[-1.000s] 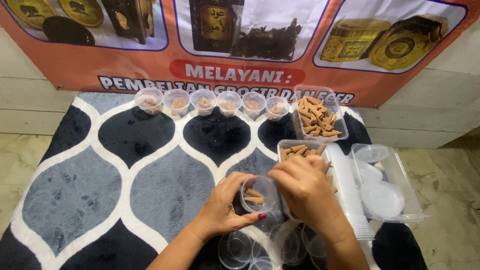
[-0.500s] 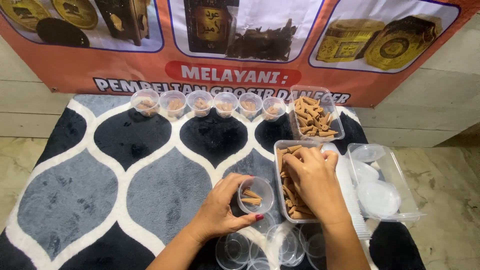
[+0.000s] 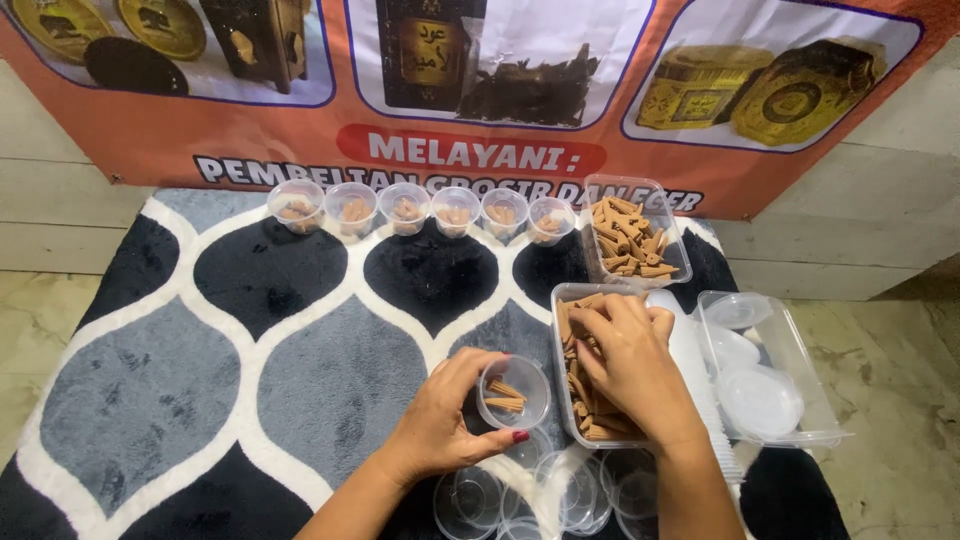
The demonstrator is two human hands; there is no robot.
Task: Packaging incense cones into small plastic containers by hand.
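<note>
My left hand [image 3: 440, 420] grips a small clear round cup [image 3: 515, 392] that has a few brown cone sticks in it. It sits low on the patterned rug [image 3: 200, 380]. My right hand [image 3: 628, 362] reaches into a clear rectangular tray [image 3: 561, 300] of brown cone sticks, with its fingers closed on some of them. Just right of the cup lies this tray.
Several filled small cups [image 3: 420, 208] stand in a row at the rug's far edge. A second tray of cones [image 3: 630, 232] lies beyond the first. A clear box of lids [image 3: 760, 385] sits at the right. Empty cups [image 3: 540, 495] cluster near me. A banner [image 3: 480, 90] hangs behind.
My right hand moved from above the held cup over to the near tray of cones. The cup in my left hand was lowered a little.
</note>
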